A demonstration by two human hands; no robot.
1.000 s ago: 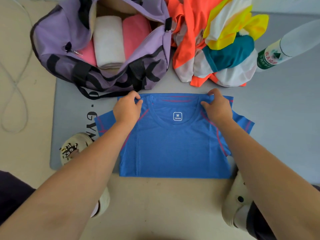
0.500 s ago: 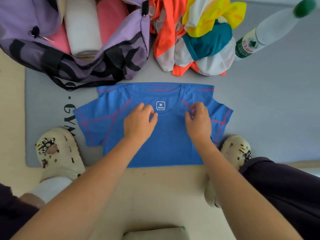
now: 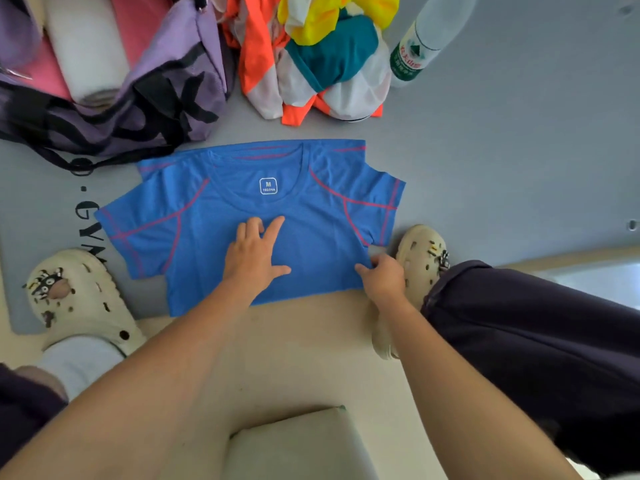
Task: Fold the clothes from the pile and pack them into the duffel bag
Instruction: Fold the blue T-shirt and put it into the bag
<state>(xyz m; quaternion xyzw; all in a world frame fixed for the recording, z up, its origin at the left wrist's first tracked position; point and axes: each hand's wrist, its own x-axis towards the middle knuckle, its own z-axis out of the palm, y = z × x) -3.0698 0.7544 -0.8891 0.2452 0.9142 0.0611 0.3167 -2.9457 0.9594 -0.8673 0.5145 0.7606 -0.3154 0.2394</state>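
On the floor mat [image 3: 502, 161] between my feet lies the blue T-shirt [image 3: 214, 251], already halved bottom-to-collar, neck label up. Far left, the purple duffel bag [image 3: 166, 98] stands unzipped, with a white roll [image 3: 86, 53] and a pink roll [image 3: 138, 26] packed inside.

Left hand [image 3: 254, 258]: flat on the shirt's middle, fingers [image 3: 275, 228] spread and straight, gripping nothing, pressing the cloth to the mat.

Right hand [image 3: 382, 280]: at the shirt's right edge just below the sleeve, thumb and fingers closed on the fabric in a pinch.

Step in hand, as I judge it: fold the right side inward over the middle. Notes for doing it well: keep the left palm as anchor so both layers stay aligned; lift the pinched edge only slightly; lay the sleeve in with it; make the crease run straight from shoulder to lower fold; then smooth outward.

Beyond the shirt, the clothes pile [image 3: 311, 57] awaits, orange, yellow and teal. A water bottle [image 3: 415, 50] lies just beside it.
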